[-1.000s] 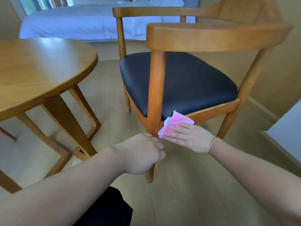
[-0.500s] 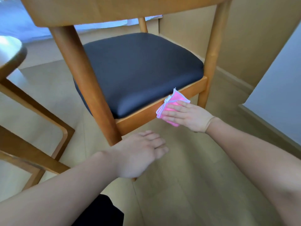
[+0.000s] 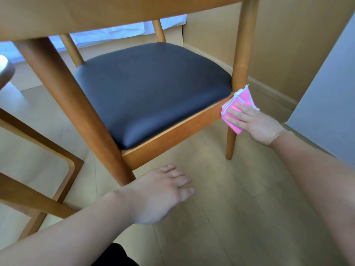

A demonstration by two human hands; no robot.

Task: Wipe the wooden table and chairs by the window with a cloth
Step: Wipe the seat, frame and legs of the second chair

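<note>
Cloth (image 3: 237, 112) sits at about three o'clock in the view, pink with a pale hem, folded into a pad and pressed flat against the chair (image 3: 172, 135) where the wooden seat rail meets the far right leg. The right hand (image 3: 251, 121) pins it there with fingers (image 3: 235, 117) extended and close together, flat on the fabric rather than curled round it, so the cloth is held by pressure against the wood and not by a closed grasp. The left hand (image 3: 163, 194) is at six o'clock, low over the floor (image 3: 221, 217) beside the near chair leg, palm down with its fingers loosely spread and holding nothing; whether it touches the floor I cannot tell.

A dark seat cushion (image 3: 151, 91) fills the middle of the view, and the edge of the desk (image 3: 5, 70) with its bent wooden base shows at nine o'clock. A white bed (image 3: 115, 33) is visible through the chair back at twelve o'clock.

Judging from this, the rail is being wiped toward its right end, with the leg likely to follow. The main risk is the cloth slipping out: a flat-palm hold depends on steady pressure, and rounding the corner onto the narrow leg (a curved surface) could let the pad unfold or drop to the floor. A hard push could also skid the chair on the smooth floor, since the left hand is not bracing it.
</note>
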